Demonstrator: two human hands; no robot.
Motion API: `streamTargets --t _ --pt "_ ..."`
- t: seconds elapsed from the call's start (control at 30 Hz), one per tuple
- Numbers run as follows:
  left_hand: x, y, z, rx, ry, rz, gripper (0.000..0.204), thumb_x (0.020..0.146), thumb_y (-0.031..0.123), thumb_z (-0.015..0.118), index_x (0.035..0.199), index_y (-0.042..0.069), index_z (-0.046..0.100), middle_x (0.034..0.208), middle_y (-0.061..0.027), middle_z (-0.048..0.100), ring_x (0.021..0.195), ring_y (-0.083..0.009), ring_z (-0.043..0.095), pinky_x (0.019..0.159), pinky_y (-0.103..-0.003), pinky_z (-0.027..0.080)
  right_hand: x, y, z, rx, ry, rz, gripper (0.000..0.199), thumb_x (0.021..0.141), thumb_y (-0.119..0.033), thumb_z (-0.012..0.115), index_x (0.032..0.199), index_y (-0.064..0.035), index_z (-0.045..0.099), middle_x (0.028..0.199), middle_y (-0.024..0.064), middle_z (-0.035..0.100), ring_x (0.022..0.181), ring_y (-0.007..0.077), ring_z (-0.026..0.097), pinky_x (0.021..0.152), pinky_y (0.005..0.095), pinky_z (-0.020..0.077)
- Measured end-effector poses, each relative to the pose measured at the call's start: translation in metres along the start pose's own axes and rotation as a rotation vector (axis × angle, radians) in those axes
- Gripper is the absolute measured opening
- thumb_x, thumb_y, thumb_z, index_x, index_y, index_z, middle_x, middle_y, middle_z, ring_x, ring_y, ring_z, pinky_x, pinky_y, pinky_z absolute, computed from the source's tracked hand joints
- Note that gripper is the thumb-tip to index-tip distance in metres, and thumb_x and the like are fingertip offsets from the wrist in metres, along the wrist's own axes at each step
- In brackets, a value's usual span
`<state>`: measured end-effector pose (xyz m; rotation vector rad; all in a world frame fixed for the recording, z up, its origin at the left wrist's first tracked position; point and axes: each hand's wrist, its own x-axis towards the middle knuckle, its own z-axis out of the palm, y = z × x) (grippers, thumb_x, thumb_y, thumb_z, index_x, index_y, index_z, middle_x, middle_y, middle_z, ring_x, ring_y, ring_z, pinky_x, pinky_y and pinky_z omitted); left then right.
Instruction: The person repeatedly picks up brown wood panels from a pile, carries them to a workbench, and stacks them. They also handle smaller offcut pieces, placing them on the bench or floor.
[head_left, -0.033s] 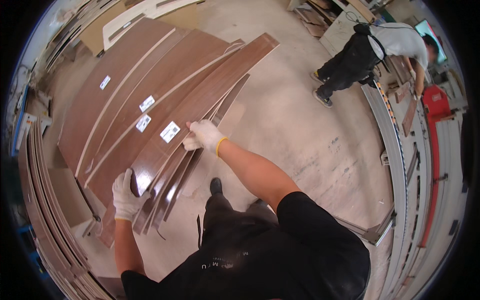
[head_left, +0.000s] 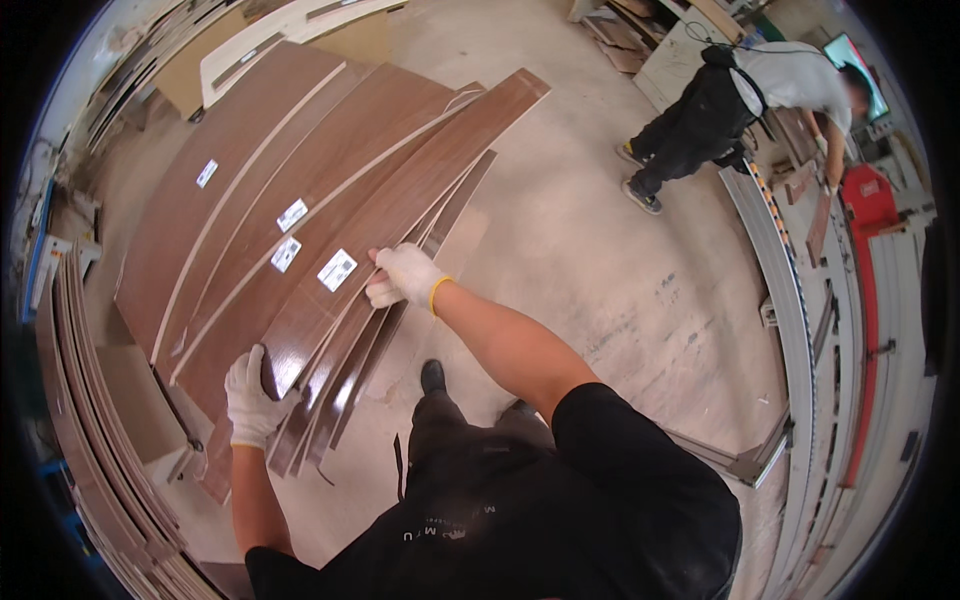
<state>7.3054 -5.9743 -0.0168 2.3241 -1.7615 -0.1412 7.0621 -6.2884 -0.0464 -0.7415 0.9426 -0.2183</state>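
Observation:
A long brown wood-grain board (head_left: 400, 205) lies slanted on top of a fanned stack of similar brown panels (head_left: 250, 150). My right hand (head_left: 405, 275), in a white work glove with a yellow cuff, is closed on the board's right long edge, fingers partly hidden by it. At the board's near end my left hand (head_left: 255, 400), also gloved, grips the corner between fingers and thumb. A white label (head_left: 337, 270) sits on the board between my hands. More narrow brown strips (head_left: 350, 390) lie under its right edge.
Brown panels (head_left: 85, 400) stand upright at the left. On the right, a co-worker (head_left: 710, 120) bends over a long machine with a metal rail (head_left: 795, 320) and a red part (head_left: 870, 200). Wood pieces (head_left: 620, 50) are piled at the back. My shoe (head_left: 432, 375) is near the stack.
The view has shifted very slightly. Both hands keep the same hold on the board, with no clear movement of it against the stack.

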Motion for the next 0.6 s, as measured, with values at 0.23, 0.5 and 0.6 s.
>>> streamTargets --t 0.23,0.5,0.6 --pt "0.011 -0.035 0.009 -0.016 0.0 0.041 0.102 0.062 0.036 0.094 0.15 0.004 0.053 0.156 -0.0222 0.05 0.148 -0.0474 0.04 0.125 -0.056 0.034 0.009 -0.039 -0.01 -0.904 -0.041 -0.015 0.049 0.097 -0.035 0.054 0.107 0.0071 0.076 0.09 0.0255 0.078 0.076 0.0336 0.08 0.074 0.0466 0.066" --pt "0.01 0.031 -0.003 0.069 0.306 0.064 0.073 0.088 0.051 0.085 0.133 -0.003 0.067 0.139 -0.0263 0.063 0.131 -0.0432 0.059 0.113 -0.053 0.049 -0.177 -0.038 -0.127 -1.062 0.341 -0.63 0.04 0.093 -0.033 0.066 0.115 -0.0011 0.076 0.121 0.0242 0.074 0.114 0.0376 0.072 0.098 0.0481 0.0567" --pt "0.029 0.098 0.034 -0.402 0.338 -0.138 0.054 0.097 0.017 0.073 0.142 -0.006 0.056 0.154 -0.0277 0.048 0.142 -0.0427 0.049 0.12 -0.05 0.041 -0.334 -0.079 -0.272 -1.242 0.913 -0.484 0.04 0.091 -0.043 0.073 0.107 -0.007 0.078 0.105 0.0207 0.078 0.095 0.0422 0.074 0.085 0.0488 0.0598"
